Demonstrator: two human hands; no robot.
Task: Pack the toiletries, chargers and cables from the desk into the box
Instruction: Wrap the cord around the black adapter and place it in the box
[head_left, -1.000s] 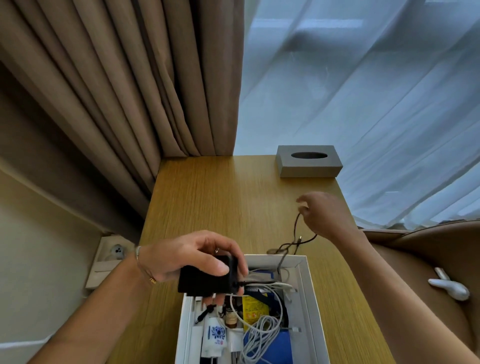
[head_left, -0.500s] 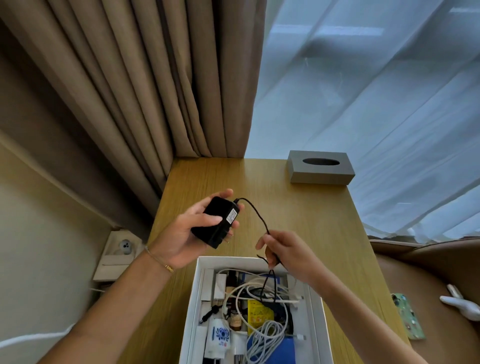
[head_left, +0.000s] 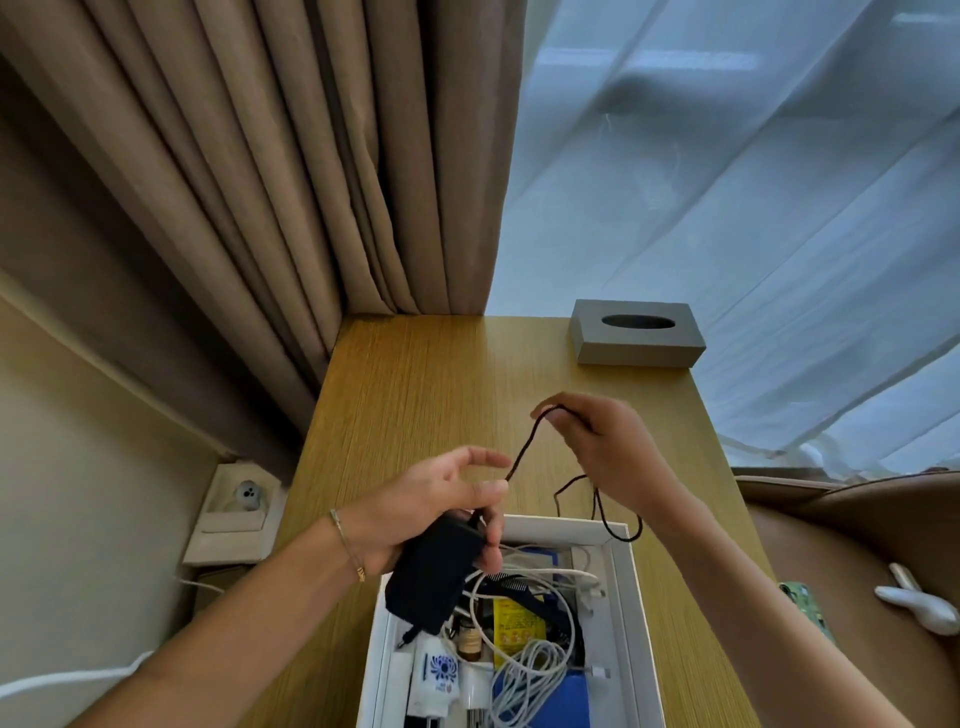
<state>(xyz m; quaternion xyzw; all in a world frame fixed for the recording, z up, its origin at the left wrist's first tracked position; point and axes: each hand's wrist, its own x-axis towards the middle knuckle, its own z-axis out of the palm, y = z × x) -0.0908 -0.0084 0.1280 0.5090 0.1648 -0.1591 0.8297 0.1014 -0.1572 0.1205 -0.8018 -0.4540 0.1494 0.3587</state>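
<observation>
My left hand (head_left: 436, 506) grips a black charger brick (head_left: 434, 574) just above the near-left corner of the white box (head_left: 626, 566). Its thin black cable (head_left: 524, 452) runs up to my right hand (head_left: 605, 452), which pinches it above the desk; a slack loop of the cable hangs down over the box's far rim. Inside the box lie coiled white cables (head_left: 530, 670), a white tube with a blue pattern (head_left: 435, 673), a yellow packet (head_left: 511, 626), a small brown bottle and something blue.
A grey tissue box (head_left: 636, 340) stands at the far right of the wooden desk (head_left: 415, 395). Brown curtains and a sheer white curtain hang behind. A wall socket (head_left: 244, 499) sits left of the desk. A brown seat with a white rabbit figure (head_left: 922, 605) is at right.
My left hand has dropped with the charger from above the desk to the box's corner. My right hand has slid up and away along the cable, drawing it out.
</observation>
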